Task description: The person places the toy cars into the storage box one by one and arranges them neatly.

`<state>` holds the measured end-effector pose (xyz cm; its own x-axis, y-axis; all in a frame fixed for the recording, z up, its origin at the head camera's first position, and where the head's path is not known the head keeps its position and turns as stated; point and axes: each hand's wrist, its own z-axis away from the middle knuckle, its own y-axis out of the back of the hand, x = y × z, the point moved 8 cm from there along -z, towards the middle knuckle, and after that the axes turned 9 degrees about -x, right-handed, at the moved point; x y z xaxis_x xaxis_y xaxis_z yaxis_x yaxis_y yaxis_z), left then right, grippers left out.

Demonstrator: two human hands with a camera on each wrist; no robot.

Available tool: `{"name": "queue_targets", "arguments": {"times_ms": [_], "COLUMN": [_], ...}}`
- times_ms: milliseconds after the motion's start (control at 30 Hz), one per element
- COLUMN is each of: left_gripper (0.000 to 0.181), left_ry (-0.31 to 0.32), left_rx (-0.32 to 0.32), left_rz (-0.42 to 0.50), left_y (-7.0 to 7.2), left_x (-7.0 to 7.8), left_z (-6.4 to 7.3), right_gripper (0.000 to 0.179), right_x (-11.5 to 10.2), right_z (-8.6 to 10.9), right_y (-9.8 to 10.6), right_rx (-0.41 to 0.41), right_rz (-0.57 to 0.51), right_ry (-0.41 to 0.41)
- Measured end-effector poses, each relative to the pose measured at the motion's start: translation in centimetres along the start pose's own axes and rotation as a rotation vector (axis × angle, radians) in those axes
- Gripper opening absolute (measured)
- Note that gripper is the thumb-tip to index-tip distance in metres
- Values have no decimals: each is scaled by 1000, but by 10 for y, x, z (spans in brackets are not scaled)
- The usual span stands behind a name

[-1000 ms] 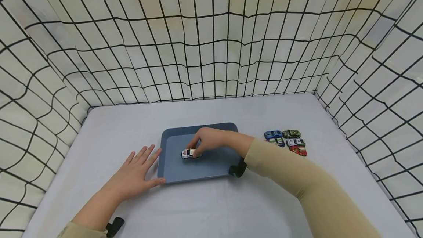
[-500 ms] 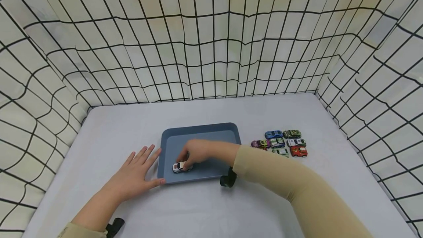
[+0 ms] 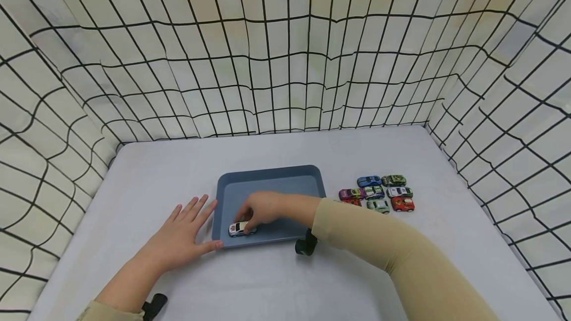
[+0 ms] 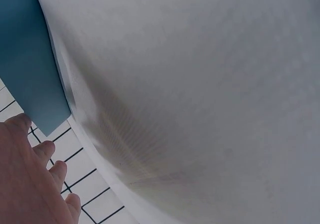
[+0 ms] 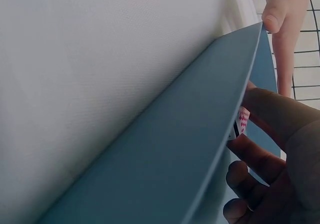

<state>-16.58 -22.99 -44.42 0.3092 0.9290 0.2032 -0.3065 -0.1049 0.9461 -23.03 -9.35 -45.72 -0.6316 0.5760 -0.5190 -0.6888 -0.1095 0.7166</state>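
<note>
In the head view a white toy car (image 3: 237, 229) sits at the near left corner inside a blue-grey tray (image 3: 276, 177). My right hand (image 3: 264, 208) pinches it between thumb and fingers from its right end. The right wrist view shows a bit of the toy car (image 5: 243, 120) with a red checked pattern, between thumb and fingers; the tray's wall hides most of it. My left hand (image 3: 180, 239) lies flat with fingers spread at the tray's left side, its thumb touching the near left corner.
Several toy cars stand grouped right of the tray, among them a blue car (image 3: 369, 181), a camouflage car (image 3: 394, 180) and a red car (image 3: 403, 204). A black wire grid (image 3: 285, 71) closes off the back and sides of the white table (image 3: 169, 162).
My right hand has moved the white toy car left and nearer, from the tray's middle to its near left corner. The left hand has stayed still.
</note>
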Motion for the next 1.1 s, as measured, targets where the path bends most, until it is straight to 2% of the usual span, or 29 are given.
{"name": "queue_targets", "arguments": {"times_ms": [467,700,900,1100], "left_gripper": [102,102,101,103], "left_ry": [7,7,9,5], "left_rx": [26,22,33,9], "left_rz": [-5,3,-5,7], "left_y": [0,1,-1,0], "left_x": [-1,-1,-3,-1], "left_z": [2,3,1,0], "right_gripper": [45,44,44,46], "right_x": [2,8,25,57], "right_z": [12,26,54,92], "right_y": [16,25,36,42], "right_rx": [44,77,121,182], "right_rz": [-82,-136,-133,-129], "right_ry": [56,83,74,19]}}
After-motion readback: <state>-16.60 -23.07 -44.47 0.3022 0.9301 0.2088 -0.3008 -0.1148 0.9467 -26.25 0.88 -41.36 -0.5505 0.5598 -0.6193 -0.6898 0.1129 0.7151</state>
